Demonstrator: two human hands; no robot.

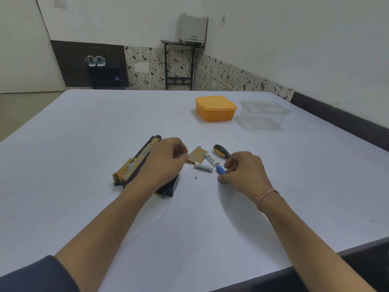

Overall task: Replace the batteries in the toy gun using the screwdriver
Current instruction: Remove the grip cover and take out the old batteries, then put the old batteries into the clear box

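The black and tan toy gun [134, 163] lies on its side on the white table [84, 127], partly under my left hand [166, 161]. That hand hovers over the grip with fingers loosely curled, thumb near fingertips; I cannot see anything in it. The tan battery cover [196, 156] lies just right of it. Two white batteries [203, 167] [211, 159] rest beside the cover. My right hand [244, 169] pinches a blue battery [220, 170] on the table. The black and yellow screwdriver [221, 151] lies behind that hand. A tiny screw [196, 177] sits in front of the batteries.
An orange lidded box [215, 108] and a clear plastic container [263, 114] stand at the far right of the table. The dark table edge [336, 119] runs along the right. A small stand and a shoe rack are by the far wall.
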